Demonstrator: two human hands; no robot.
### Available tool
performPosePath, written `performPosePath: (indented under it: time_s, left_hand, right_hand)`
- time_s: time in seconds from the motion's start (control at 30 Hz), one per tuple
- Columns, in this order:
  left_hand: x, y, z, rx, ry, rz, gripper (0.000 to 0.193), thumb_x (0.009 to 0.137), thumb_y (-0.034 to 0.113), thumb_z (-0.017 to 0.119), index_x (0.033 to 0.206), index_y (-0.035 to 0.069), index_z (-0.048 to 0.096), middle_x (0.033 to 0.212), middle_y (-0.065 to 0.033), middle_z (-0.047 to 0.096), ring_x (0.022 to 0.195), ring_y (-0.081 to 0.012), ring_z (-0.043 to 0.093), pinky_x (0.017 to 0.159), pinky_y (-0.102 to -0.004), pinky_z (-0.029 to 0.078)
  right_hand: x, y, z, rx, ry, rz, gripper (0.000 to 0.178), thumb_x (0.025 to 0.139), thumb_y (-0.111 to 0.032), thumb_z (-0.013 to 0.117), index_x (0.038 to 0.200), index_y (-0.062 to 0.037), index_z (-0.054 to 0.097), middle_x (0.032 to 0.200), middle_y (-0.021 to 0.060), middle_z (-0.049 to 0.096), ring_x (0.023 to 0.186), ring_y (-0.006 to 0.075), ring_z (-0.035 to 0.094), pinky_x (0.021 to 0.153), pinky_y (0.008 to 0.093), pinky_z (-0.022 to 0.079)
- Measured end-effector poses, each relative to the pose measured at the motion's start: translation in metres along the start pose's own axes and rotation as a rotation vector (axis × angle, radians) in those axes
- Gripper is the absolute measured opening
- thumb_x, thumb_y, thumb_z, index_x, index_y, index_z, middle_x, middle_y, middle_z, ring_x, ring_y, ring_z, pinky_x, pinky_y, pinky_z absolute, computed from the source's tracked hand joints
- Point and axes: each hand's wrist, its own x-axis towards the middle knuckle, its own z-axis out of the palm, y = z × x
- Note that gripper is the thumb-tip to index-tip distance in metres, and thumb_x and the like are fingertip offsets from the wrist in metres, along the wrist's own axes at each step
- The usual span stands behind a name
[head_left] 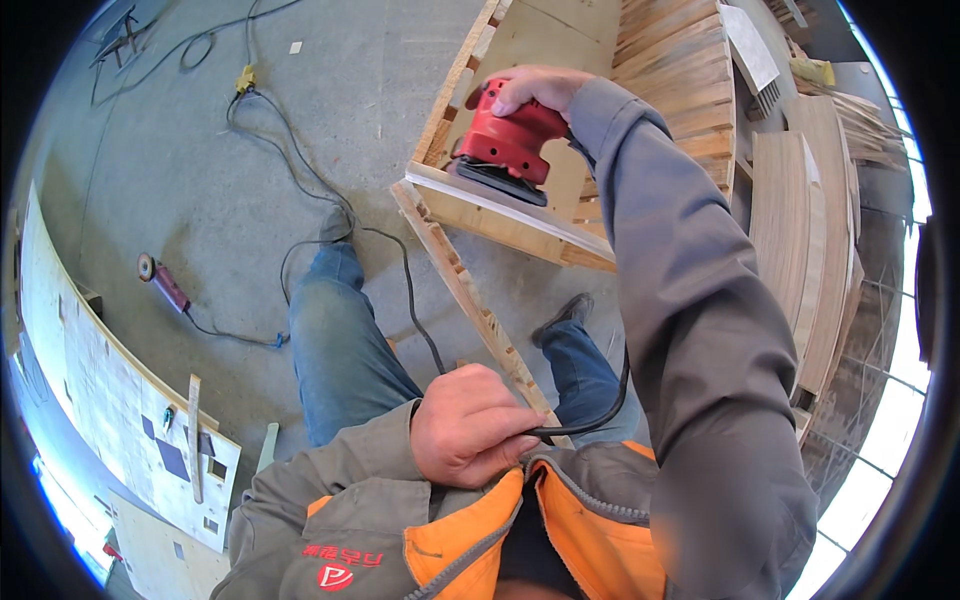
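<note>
My right hand [538, 88] is wrapped over the top of a red electric sander [508, 135]. The sander's dark pad rests on the pale edge [530, 212] of a wooden frame or box, slightly tilted. Close to my chest, my left hand [470, 425] is closed around a black power cord [590, 425]; the cord loops up on the right toward my right sleeve. A notched wooden strip [470, 290] runs from the box's near corner down toward my left hand.
An angle grinder [165, 284] lies on the concrete floor at left. Cables [290, 150] with a yellow connector [245, 80] trail across the floor by my foot. Slatted wood [675, 80] and stacked curved panels [800, 230] stand at right. Plywood sheets [100, 370] lean at lower left.
</note>
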Motion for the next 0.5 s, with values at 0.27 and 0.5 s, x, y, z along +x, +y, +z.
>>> performPosePath:
  time_s: [0.27, 0.5]
  left_hand:
    - [0.001, 0.017, 0.012, 0.040, -0.032, 0.013, 0.026, 0.084, 0.008, 0.080, 0.107, 0.000, 0.071, 0.079, -0.0085, 0.063, 0.067, -0.0283, 0.062, 0.060, -0.0399, 0.045]
    - [-0.005, 0.043, 0.029, 0.094, -0.082, 0.042, 0.026, 0.084, 0.006, 0.080, 0.107, 0.001, 0.071, 0.082, -0.0094, 0.064, 0.070, -0.0288, 0.062, 0.062, -0.0396, 0.045]
  right_hand:
    - [-0.016, -0.002, -0.008, -0.198, 0.016, 0.035, 0.045, 0.076, -0.019, 0.073, 0.118, -0.0030, 0.068, 0.109, 0.0122, 0.071, 0.094, 0.0216, 0.068, 0.088, 0.0358, 0.055]
    - [-0.153, 0.035, -0.023, -0.439, 0.223, -0.002, 0.045, 0.074, -0.026, 0.077, 0.112, -0.0039, 0.070, 0.104, 0.0119, 0.072, 0.096, 0.0238, 0.066, 0.087, 0.0382, 0.052]
